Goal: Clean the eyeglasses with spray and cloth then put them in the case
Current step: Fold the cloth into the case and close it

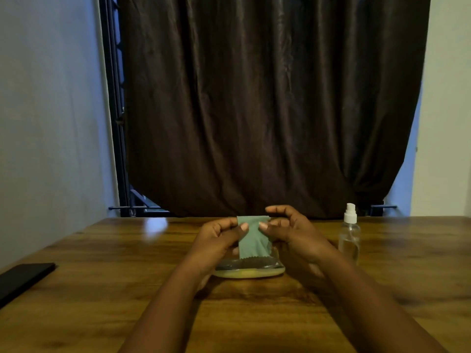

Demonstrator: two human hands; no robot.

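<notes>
- Pinching a green cloth [253, 238] between them, both hands are raised just above the table [382, 289]; the left hand [219, 238] grips its left edge, the right hand [293, 235] its upper right edge, and the cloth hangs down.
- Directly below the hands lies an object with a yellowish rim [249, 272] on the table; whether it is the case or holds the eyeglasses cannot be told.
- Right of the right hand stands a clear spray bottle [349, 235], upright.
- Far left of the hands lies a flat black object [23, 278] at the table edge.
- Beyond the hands hangs a dark curtain [267, 105].
</notes>
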